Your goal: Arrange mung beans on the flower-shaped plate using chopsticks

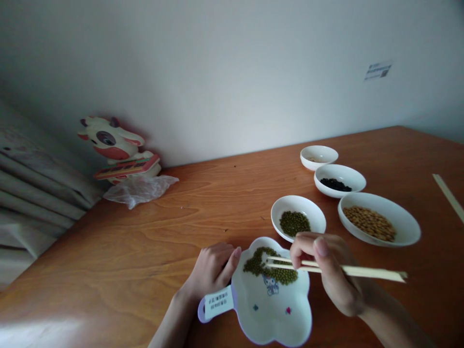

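Observation:
My right hand (335, 273) is closed around a pair of wooden chopsticks (369, 272). Their tips, slightly apart, reach into green mung beans (286, 275) in a white, flower-shaped dish (271, 321). A cartoon figure is printed on its floor, and a labelled lilac handle (203, 309) sticks out to the left. My left hand (213, 266) is bent at the dish's left rim, thumb against the edge; its other fingertips are hidden. Just behind the dish, a small white bowl (315, 212) holds more mung beans. Whether a bean sits between the tips is too small to tell.
At right stand white bowls with tan beans (369, 222), black beans (335, 184) and pale contents (315, 158). A cow-shaped toy keyboard (126, 166) and a clear plastic bag (141, 190) are at back left. A pale strip (449, 198) lies far right. The wall borders the table's back.

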`<state>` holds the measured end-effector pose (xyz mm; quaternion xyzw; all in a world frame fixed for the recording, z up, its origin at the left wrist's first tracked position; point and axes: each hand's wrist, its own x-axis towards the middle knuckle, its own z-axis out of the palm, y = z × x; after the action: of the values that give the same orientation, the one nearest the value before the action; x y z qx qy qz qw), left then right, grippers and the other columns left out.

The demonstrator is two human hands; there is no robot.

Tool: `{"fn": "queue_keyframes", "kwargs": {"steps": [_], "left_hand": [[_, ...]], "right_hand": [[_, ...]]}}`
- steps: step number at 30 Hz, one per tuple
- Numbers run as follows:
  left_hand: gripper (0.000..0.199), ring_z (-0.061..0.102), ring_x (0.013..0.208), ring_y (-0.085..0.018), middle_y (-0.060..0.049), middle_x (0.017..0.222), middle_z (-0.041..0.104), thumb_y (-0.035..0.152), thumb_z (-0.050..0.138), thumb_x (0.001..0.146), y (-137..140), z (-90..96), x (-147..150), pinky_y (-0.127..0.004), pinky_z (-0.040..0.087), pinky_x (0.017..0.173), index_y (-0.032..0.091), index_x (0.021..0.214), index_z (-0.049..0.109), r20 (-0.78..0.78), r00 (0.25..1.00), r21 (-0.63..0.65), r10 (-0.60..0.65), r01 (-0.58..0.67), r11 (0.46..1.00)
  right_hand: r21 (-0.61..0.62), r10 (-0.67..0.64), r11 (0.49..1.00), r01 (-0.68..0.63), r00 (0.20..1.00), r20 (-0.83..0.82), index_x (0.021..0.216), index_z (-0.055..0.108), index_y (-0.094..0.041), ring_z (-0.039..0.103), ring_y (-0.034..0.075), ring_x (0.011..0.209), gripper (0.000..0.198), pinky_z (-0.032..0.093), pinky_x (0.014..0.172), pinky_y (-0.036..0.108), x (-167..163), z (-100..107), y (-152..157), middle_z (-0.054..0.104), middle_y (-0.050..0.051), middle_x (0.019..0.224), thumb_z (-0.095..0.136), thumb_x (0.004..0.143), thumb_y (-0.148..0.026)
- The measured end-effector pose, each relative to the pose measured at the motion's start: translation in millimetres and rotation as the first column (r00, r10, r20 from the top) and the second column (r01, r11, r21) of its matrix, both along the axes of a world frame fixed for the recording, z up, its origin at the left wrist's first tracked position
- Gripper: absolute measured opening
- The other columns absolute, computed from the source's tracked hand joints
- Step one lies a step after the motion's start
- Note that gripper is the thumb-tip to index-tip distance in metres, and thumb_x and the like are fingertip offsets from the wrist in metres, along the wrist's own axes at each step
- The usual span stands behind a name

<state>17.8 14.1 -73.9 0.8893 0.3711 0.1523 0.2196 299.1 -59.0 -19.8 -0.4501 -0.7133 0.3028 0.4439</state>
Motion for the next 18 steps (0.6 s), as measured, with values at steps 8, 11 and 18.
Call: {"fn": "queue_keyframes", "kwargs": {"steps": [8,11,18], "left_hand": [[0.041,0.048,0.065,-0.013,0.0,0.069,0.052,0.034,0.032,0.109,-0.1,-0.8,-0.1,-0.029,0.036,0.067,0.019,0.071,0.042,0.002,1.0,-0.035,-0.004,0.004,0.999],[0.041,0.047,0.065,-0.013,0.0,0.069,0.052,0.033,0.032,0.109,0.1,-0.2,0.2,-0.029,0.035,0.067,0.019,0.071,0.041,0.01,1.0,-0.026,-0.017,0.018,0.999],[0.042,0.046,0.064,-0.013,0.0,0.068,0.051,0.031,0.032,0.108,1.3,-1.6,-0.1,-0.029,0.035,0.067,0.019,0.07,0.043,0.007,1.0,-0.001,-0.026,0.026,1.0]], "right_hand": [[-0.001,-0.002,1.0,0.002,1.0,0.004,0.07,0.058,-0.02,0.054,0.015,0.06,0.064,0.037,0.059,0.032,-0.7,-4.4,-0.8,0.056,0.002,0.064,0.018,0.107,-0.054],[0.004,0.005,1.0,-0.005,1.0,0.008,0.069,0.057,-0.02,0.053,0.015,0.058,0.066,0.036,0.057,0.032,-0.6,-4.1,-0.3,0.055,0.002,0.063,0.017,0.106,-0.056],[0.02,0.015,1.0,-0.015,1.0,0.005,0.068,0.057,-0.02,0.053,0.015,0.057,0.065,0.036,0.056,0.032,0.4,-2.3,1.1,0.055,0.002,0.062,0.018,0.106,-0.056]]}}
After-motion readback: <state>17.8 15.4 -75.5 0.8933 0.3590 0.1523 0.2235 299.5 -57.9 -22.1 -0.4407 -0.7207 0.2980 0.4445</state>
